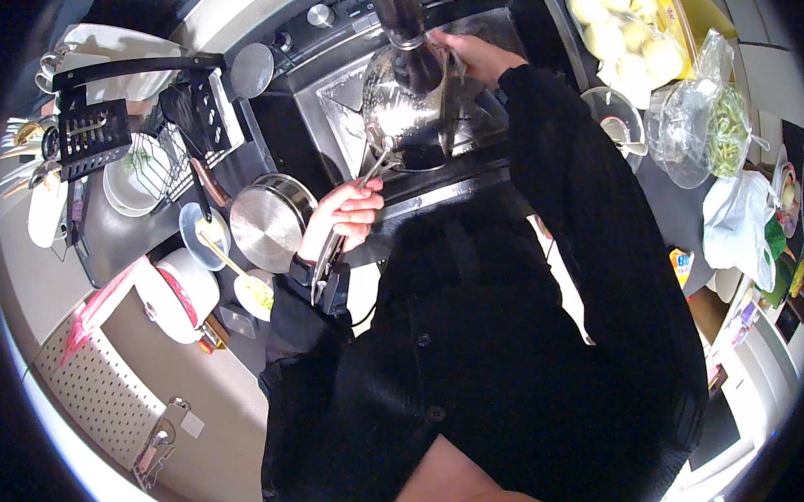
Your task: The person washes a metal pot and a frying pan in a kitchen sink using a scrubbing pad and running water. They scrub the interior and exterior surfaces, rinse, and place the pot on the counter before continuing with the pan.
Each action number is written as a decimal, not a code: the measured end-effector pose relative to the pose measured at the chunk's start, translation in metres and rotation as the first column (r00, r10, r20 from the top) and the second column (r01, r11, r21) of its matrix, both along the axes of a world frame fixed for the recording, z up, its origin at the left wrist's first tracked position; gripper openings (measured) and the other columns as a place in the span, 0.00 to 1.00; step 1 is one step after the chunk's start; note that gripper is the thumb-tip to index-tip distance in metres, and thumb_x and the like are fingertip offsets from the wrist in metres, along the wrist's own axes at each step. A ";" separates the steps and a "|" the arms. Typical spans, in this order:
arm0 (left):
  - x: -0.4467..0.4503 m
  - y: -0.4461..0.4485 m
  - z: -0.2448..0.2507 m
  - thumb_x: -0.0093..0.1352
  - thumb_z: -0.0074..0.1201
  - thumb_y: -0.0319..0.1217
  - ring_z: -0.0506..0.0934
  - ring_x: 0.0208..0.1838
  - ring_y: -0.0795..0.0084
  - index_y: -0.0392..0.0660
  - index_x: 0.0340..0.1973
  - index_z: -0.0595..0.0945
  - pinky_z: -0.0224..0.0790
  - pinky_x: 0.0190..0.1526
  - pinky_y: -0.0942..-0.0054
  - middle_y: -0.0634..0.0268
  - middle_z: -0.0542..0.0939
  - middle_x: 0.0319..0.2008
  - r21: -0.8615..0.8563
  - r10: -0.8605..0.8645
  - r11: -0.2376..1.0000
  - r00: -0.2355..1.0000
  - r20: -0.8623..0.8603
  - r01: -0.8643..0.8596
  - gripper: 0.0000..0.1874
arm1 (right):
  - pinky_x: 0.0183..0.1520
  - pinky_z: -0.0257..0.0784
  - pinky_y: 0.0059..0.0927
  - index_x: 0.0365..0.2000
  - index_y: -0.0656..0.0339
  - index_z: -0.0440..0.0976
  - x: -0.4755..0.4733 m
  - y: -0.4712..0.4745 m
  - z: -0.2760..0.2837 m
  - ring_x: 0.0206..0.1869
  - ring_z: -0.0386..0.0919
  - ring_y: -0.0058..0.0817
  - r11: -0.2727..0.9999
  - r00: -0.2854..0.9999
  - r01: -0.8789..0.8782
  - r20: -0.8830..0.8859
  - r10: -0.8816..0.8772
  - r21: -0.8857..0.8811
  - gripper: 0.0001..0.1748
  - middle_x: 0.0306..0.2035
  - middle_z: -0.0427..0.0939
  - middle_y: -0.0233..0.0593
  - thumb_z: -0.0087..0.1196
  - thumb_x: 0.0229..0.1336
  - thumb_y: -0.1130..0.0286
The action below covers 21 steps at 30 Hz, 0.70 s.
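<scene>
A shiny stainless-steel pan [404, 111] is tilted in the dark sink [477, 32], beneath a black faucet [397, 15]. Its wet-looking surface throws back bright glare. My left hand [347, 213] is wrapped around the pan's long metal handle [332, 257], which runs back past my wrist. At the pan's far right edge is my right hand [478, 52], its thumb side showing beside the faucet. What its fingers hold there is hidden. A steel pot [268, 222] with its base facing up lies left of my left hand.
A dish rack [166, 163] with black utensils and a white bowl [131, 184] stands at left. A white-lidded pot [178, 295] is nearer me. On the right are bagged potatoes [627, 34], a clear bowl [613, 121], bagged green vegetables [728, 133] and a white plastic bag [736, 223].
</scene>
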<state>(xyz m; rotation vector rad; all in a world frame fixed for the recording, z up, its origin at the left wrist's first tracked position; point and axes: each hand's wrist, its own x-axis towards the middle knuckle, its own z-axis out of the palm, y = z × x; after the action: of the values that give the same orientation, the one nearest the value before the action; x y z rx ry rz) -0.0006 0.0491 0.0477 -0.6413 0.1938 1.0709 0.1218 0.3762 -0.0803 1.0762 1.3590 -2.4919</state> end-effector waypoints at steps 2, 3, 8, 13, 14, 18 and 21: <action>0.005 -0.007 -0.003 0.73 0.36 0.22 0.65 0.13 0.82 0.39 0.40 0.64 0.63 0.11 0.83 0.70 0.65 0.17 -0.027 0.099 0.995 0.987 0.129 -0.096 0.02 | 0.54 0.70 0.40 0.50 0.55 0.72 0.005 -0.003 -0.014 0.48 0.75 0.31 0.974 0.992 0.087 0.108 -0.065 -0.211 0.27 0.46 0.77 0.36 0.36 0.70 0.45; 0.008 -0.010 -0.004 0.73 0.36 0.22 0.67 0.13 0.81 0.39 0.40 0.63 0.64 0.11 0.82 0.69 0.66 0.18 -0.002 0.133 0.991 0.972 0.194 -0.135 0.01 | 0.58 0.69 0.45 0.55 0.56 0.71 0.009 -0.006 -0.020 0.54 0.75 0.35 0.943 0.986 0.126 0.140 -0.086 -0.307 0.29 0.52 0.77 0.40 0.33 0.72 0.45; 0.028 -0.015 -0.005 0.73 0.35 0.22 0.67 0.12 0.79 0.40 0.39 0.63 0.66 0.11 0.81 0.65 0.67 0.18 -0.022 0.343 0.932 0.858 0.382 -0.363 0.01 | 0.59 0.70 0.47 0.54 0.56 0.71 0.032 -0.043 -0.037 0.55 0.75 0.36 0.765 0.927 0.367 0.276 -0.254 -0.529 0.31 0.51 0.78 0.38 0.31 0.71 0.43; 0.046 -0.004 -0.004 0.74 0.35 0.24 0.66 0.13 0.81 0.39 0.44 0.65 0.62 0.13 0.81 0.68 0.64 0.18 -0.021 0.457 0.858 0.743 0.489 -0.514 0.05 | 0.47 0.73 0.38 0.38 0.59 0.72 0.037 -0.087 -0.028 0.37 0.75 0.35 0.649 0.812 0.556 0.172 -0.558 -0.520 0.29 0.33 0.77 0.38 0.34 0.70 0.43; 0.049 -0.002 -0.003 0.74 0.36 0.25 0.65 0.13 0.81 0.38 0.46 0.67 0.61 0.13 0.81 0.68 0.63 0.17 -0.051 0.488 0.843 0.722 0.491 -0.535 0.07 | 0.47 0.73 0.38 0.37 0.59 0.71 0.034 -0.097 -0.024 0.36 0.75 0.34 0.655 0.791 0.584 0.156 -0.592 -0.480 0.29 0.32 0.76 0.38 0.33 0.70 0.43; 0.049 0.010 -0.001 0.71 0.37 0.23 0.64 0.15 0.80 0.37 0.45 0.68 0.60 0.16 0.81 0.69 0.63 0.17 -0.060 0.488 0.845 0.720 0.493 -0.532 0.08 | 0.38 0.71 0.36 0.37 0.60 0.70 0.007 -0.135 -0.009 0.31 0.73 0.30 0.765 0.772 0.575 -0.118 -0.625 -0.289 0.28 0.27 0.73 0.36 0.33 0.71 0.45; 0.051 0.015 0.003 0.70 0.34 0.24 0.62 0.15 0.81 0.41 0.42 0.66 0.62 0.19 0.80 0.71 0.61 0.17 -0.097 0.535 0.823 0.707 0.462 -0.559 0.07 | 0.51 0.66 0.37 0.53 0.57 0.69 -0.013 -0.158 0.010 0.45 0.72 0.34 0.405 0.917 0.398 -0.355 -0.180 0.823 0.20 0.43 0.73 0.38 0.41 0.68 0.58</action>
<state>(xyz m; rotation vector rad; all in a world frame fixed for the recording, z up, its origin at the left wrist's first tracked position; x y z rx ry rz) 0.0499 0.0641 0.0510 -0.9276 -0.4889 1.4472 0.1088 0.2178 -0.0708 1.2635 2.9839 -2.0056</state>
